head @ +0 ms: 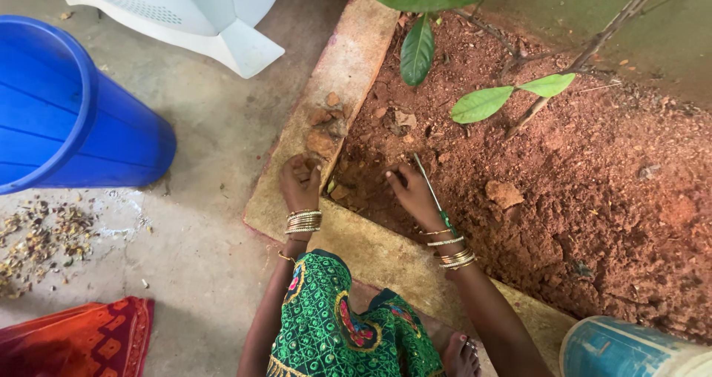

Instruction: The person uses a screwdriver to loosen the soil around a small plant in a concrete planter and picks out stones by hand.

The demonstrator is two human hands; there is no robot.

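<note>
My right hand (410, 190) rests on the red soil (593, 191) near the corner of the bed and grips a thin tool with a green handle (434, 196), its metal tip pointing away from me into the soil. My left hand (299, 182) sits closed on the stone border (348, 65) at the bed's corner, next to crumbling lumps of earth (320, 141); whether it holds a lump is unclear. Both wrists carry gold bangles. A green patterned garment (334, 325) covers my knee below.
A blue plastic bin (74, 117) stands at left, a white plastic object (193, 13) at the top. A young plant with green leaves (482, 104) grows in the bed. A blue-white drum (630, 351) sits bottom right, red cloth (81, 340) bottom left, dry debris (41, 240) on the concrete.
</note>
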